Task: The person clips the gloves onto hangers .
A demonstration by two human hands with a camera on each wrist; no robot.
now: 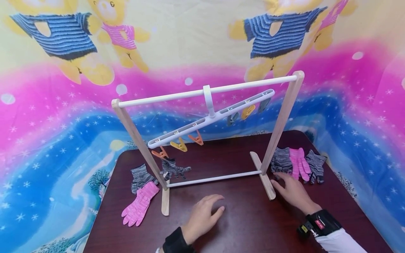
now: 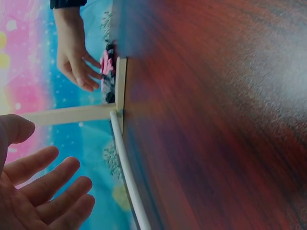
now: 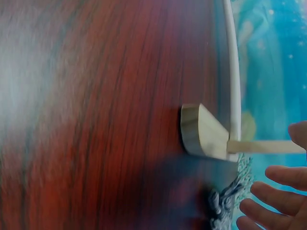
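My left hand [image 1: 204,214] hovers over the table in front of the rack, fingers loosely bent and holding nothing. Fingers spread and relaxed, my right hand [image 1: 292,191] is by the rack's right foot [image 1: 267,186], close to a pink glove [image 1: 299,163] and grey knit gloves [image 1: 314,165]; in the right wrist view nothing lies in its grasp. A white clip hanger [image 1: 210,117] hooks over the rack's top bar [image 1: 253,85]. From its lower left end an orange clip [image 1: 160,153] holds a grey knit glove [image 1: 174,168]. Several other clips dangle without gloves.
Left of the wooden rack [image 1: 136,144] lie another grey glove [image 1: 142,178] and a pink glove [image 1: 140,203]. A white lower bar [image 1: 215,179] spans the feet just above the dark table [image 1: 240,225]. Behind hangs a printed cloth [image 1: 190,56].
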